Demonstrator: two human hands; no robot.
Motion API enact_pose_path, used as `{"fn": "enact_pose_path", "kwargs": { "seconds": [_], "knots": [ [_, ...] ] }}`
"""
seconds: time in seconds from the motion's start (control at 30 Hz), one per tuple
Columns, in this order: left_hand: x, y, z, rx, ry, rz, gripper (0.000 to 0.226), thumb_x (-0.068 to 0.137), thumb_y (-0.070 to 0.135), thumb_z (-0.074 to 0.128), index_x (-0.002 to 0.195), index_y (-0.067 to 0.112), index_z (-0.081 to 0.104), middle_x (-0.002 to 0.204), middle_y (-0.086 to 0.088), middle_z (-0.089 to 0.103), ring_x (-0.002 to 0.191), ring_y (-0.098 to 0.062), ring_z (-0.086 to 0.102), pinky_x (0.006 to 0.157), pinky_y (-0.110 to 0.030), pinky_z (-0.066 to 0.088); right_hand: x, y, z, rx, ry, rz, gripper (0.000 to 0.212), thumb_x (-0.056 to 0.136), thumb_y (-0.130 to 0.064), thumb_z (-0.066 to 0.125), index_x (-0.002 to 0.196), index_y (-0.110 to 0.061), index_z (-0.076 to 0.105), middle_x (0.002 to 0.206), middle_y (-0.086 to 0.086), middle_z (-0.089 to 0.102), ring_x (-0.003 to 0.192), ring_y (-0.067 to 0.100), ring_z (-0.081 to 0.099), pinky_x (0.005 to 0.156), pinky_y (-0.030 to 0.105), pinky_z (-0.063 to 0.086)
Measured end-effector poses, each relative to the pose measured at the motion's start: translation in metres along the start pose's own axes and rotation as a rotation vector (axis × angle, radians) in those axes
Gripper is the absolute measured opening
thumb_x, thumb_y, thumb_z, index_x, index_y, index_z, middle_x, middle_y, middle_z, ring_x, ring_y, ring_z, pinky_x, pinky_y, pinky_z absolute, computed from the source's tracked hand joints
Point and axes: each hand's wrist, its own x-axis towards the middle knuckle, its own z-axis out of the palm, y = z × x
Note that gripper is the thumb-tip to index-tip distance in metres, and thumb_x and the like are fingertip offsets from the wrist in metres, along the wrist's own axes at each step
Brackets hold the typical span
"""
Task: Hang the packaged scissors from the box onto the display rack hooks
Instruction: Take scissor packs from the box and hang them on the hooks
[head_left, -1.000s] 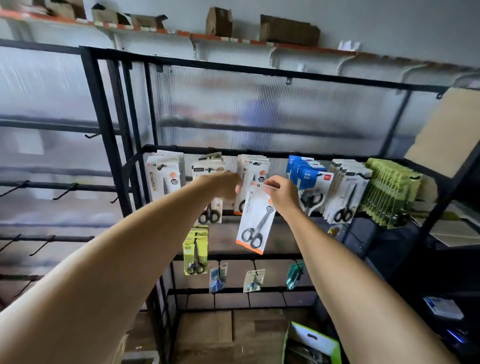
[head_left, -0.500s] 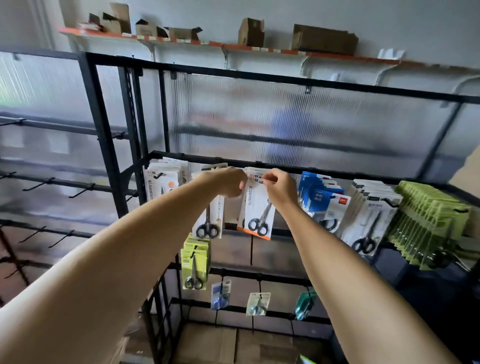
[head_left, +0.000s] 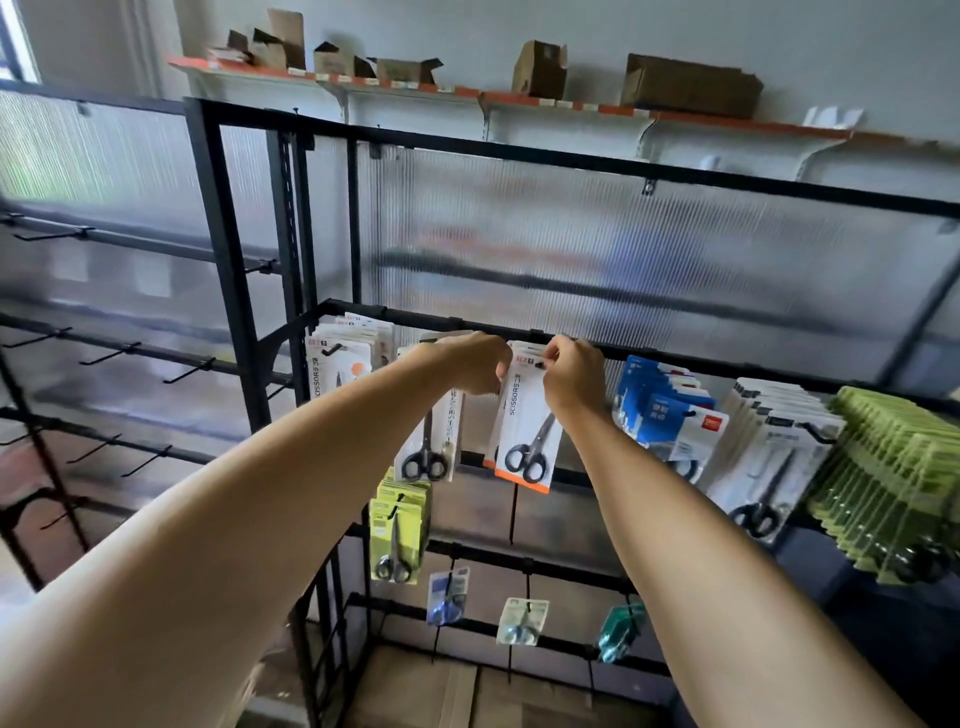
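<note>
Left hand: the person's left hand (head_left: 470, 364) was raised to the top rail of the black metal display rack (head_left: 218, 249), fingers curled, fingertips pinching the upper left edge of the white card pack of black-handled scissors with an orange bottom strip (head_left: 527, 431).
Right hand: the right hand (head_left: 571, 376) gripped the same pack at its upper right corner, thumb and fingers closed on the card near its hang hole.
Pack: it hung upright between both hands, just below the top rail, over other packs of the same kind behind it; whether the hole sat on a hook I could not tell.
To the left: a second white scissors pack (head_left: 428, 441) hung partly behind the left wrist, and a thick stack of white packs (head_left: 345, 358) beyond it.
To the right: blue-and-white packs (head_left: 670, 410), then white packs with long black scissors (head_left: 769, 467), then a row of green packs (head_left: 893, 478).
Lower rails: yellow-green packs (head_left: 397, 530) and three small packs, blue (head_left: 448, 595), pale (head_left: 522, 621) and teal (head_left: 618, 631).
Above: brown cardboard boxes (head_left: 688, 85) stood on an orange-edged wall shelf (head_left: 571, 104).
</note>
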Motion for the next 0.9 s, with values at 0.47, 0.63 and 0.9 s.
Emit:
{"fn": "enact_pose_path", "kwargs": {
  "seconds": [0.47, 0.63, 0.9],
  "knots": [
    [-0.014, 0.012, 0.059, -0.019, -0.169, 0.148, 0.027, 0.092, 0.013, 0.054, 0.118, 0.016, 0.059, 0.113, -0.008, 0.062, 0.094, -0.025, 0.060, 0.073, -0.032, 0.052, -0.101, 0.038, 0.000, -0.046, -0.295, 0.256, 0.018, 0.084, -0.008, 0.061, 0.102, -0.007, 0.059, 0.106, 0.012, 0.057, 0.091, 0.027, 0.056, 0.076, 0.032, 0.047],
    [-0.027, 0.041, 0.119, -0.008, -0.274, 0.281, 0.036, 0.091, 0.015, 0.055, 0.126, 0.017, 0.056, 0.123, -0.009, 0.057, 0.107, -0.030, 0.057, 0.085, -0.035, 0.050, -0.182, 0.071, -0.017, -0.087, -0.519, 0.438, 0.027, 0.087, -0.018, 0.065, 0.113, -0.013, 0.058, 0.117, 0.005, 0.058, 0.107, 0.025, 0.056, 0.080, 0.027, 0.041],
    [-0.051, 0.132, 0.219, -0.046, -0.473, 0.446, 0.037, 0.089, 0.017, 0.059, 0.125, 0.018, 0.054, 0.120, -0.006, 0.061, 0.106, -0.029, 0.059, 0.089, -0.037, 0.050, -0.280, 0.136, -0.049, -0.071, -0.550, 0.717, 0.036, 0.083, -0.018, 0.070, 0.116, -0.006, 0.061, 0.120, 0.015, 0.063, 0.113, 0.031, 0.058, 0.086, 0.029, 0.043]
  ]
}}
